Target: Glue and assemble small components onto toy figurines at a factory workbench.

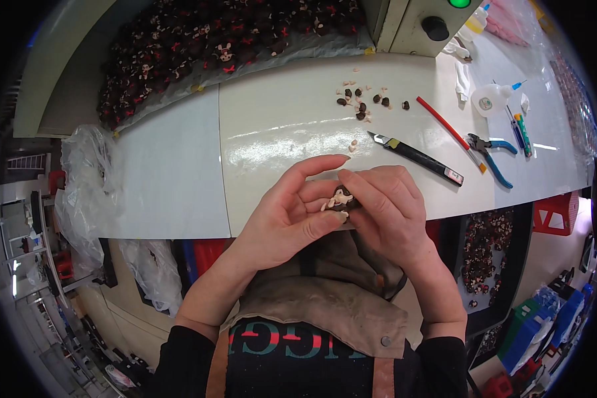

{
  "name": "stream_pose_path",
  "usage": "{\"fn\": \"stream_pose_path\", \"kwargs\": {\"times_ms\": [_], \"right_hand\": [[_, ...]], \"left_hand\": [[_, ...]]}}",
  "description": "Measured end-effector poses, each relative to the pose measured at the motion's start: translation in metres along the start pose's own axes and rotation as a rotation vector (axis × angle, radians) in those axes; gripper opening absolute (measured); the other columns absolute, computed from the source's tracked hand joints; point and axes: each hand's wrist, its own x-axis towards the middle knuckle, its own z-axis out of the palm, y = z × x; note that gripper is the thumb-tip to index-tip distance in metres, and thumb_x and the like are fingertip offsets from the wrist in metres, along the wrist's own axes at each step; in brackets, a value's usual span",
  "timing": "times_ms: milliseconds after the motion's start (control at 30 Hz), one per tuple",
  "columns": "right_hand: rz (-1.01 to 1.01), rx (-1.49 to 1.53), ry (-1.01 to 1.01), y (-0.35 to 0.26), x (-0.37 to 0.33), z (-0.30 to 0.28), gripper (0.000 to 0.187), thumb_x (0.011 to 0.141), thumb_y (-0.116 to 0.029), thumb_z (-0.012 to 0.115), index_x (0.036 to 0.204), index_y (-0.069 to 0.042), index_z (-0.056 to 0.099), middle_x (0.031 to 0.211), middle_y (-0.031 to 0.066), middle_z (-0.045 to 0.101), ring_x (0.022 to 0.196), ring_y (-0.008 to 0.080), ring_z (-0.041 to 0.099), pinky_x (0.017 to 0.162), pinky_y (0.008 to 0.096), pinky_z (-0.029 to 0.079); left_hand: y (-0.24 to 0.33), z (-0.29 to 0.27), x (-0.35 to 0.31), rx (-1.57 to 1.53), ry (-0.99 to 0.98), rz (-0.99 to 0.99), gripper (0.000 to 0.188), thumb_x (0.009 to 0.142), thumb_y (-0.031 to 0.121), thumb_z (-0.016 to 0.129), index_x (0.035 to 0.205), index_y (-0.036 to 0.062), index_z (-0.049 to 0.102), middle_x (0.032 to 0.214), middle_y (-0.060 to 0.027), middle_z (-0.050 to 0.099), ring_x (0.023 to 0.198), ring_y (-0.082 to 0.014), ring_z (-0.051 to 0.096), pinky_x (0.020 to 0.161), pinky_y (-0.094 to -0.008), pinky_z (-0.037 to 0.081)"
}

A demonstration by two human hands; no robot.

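Note:
Between my two hands, just over the table's front edge, is a small brown and cream figurine [340, 198]. My left hand [297, 207] grips it with the thumb along its lower side, while the index finger stretches out above. The fingers of my right hand [389, 204] close on the figurine from the other side and cover part of it. Beyond my hands lies a black craft knife [414, 161] with its blade bared. Small dark brown pieces [361, 109] and pale cream bits are scattered farther back on the white tabletop [278, 113].
Many similar figurines [225, 53] fill a lined tray at the back left. To the right lie a red-handled brush [451, 132], blue-handled cutters [492, 158], and a squeeze bottle [492, 99]. A black bin of parts [487, 249] stands below the table's right edge. Plastic bags [89, 179] hang at left.

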Motion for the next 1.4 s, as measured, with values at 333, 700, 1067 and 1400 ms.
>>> {"fn": "stream_pose_path", "kwargs": {"times_ms": [333, 700, 1067, 1400], "right_hand": [[-0.012, -0.031, -0.03, 0.001, -0.002, 0.001, 0.053, 0.063, -0.01, 0.071, 0.114, -0.003, 0.057, 0.098, 0.0058, 0.058, 0.082, 0.0232, 0.056, 0.072, 0.0341, 0.046], [-0.013, -0.035, -0.014, 0.0, -0.002, 0.002, 0.052, 0.065, -0.011, 0.07, 0.114, -0.002, 0.057, 0.096, 0.0061, 0.058, 0.082, 0.023, 0.056, 0.072, 0.0341, 0.046], [0.015, -0.109, 0.02, -0.001, -0.002, 0.003, 0.05, 0.064, -0.011, 0.071, 0.112, -0.004, 0.058, 0.095, 0.0046, 0.058, 0.082, 0.0216, 0.057, 0.072, 0.0331, 0.044], [0.009, -0.108, 0.041, -0.004, -0.002, 0.004, 0.042, 0.066, -0.015, 0.069, 0.106, -0.005, 0.059, 0.091, 0.0031, 0.059, 0.082, 0.0205, 0.057, 0.071, 0.033, 0.043]], "left_hand": [[0.0, -0.002, -0.003, 0.006, -0.009, 0.002, 0.065, 0.086, 0.012, 0.064, 0.138, 0.0013, 0.027, 0.127, -0.0163, 0.05, 0.113, -0.016, 0.051, 0.092, -0.0246, 0.043], [-0.002, -0.001, -0.003, 0.019, -0.009, 0.026, 0.062, 0.086, 0.008, 0.062, 0.137, 0.0015, 0.028, 0.127, -0.0163, 0.05, 0.112, -0.0151, 0.051, 0.09, -0.0236, 0.044], [0.0, 0.006, -0.005, 0.104, 0.088, 0.024, 0.054, 0.085, 0.005, 0.063, 0.132, 0.0046, 0.037, 0.12, -0.0122, 0.05, 0.111, -0.018, 0.05, 0.094, -0.0307, 0.043], [0.01, 0.019, -0.012, 1.215, 0.107, 0.556, 0.035, 0.077, 0.017, 0.068, 0.112, 0.0123, 0.063, 0.128, -0.0135, 0.044, 0.125, -0.0367, 0.033, 0.104, -0.0449, 0.028]]}}
